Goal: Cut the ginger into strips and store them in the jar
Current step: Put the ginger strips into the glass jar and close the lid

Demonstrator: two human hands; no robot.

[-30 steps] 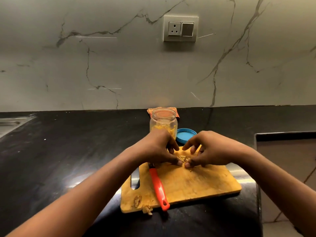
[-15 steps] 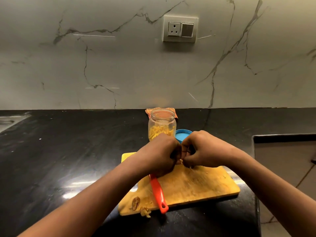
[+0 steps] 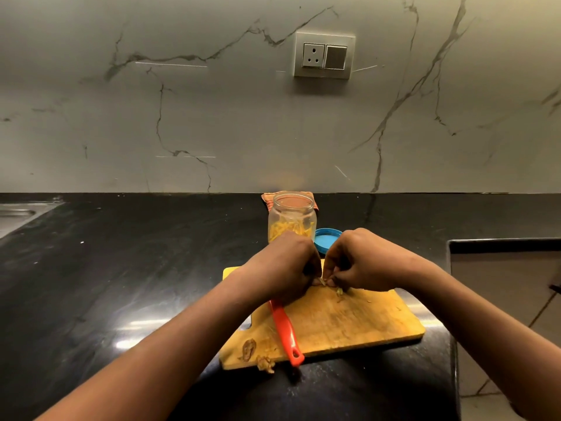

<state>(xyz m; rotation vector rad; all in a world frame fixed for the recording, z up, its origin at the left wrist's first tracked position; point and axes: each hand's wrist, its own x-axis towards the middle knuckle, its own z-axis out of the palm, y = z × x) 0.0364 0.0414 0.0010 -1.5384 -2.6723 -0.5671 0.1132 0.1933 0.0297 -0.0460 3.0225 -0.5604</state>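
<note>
Both hands crowded the far edge of the wooden cutting board (image 3: 349,320), the left hand (image 3: 282,268) and right hand (image 3: 361,262) nearly touching, fingers curled over small ginger bits (image 3: 338,290). Just behind them stood the open jar (image 3: 292,218), its mouth unobstructed from above, with the blue lid (image 3: 326,240) beside it on the right. The red knife handle (image 3: 285,332) lay across the board's left part, and peel scraps (image 3: 258,357) sat at the near left corner. The board's right half was bare. The black countertop (image 3: 121,268) lay open to the left.
</note>
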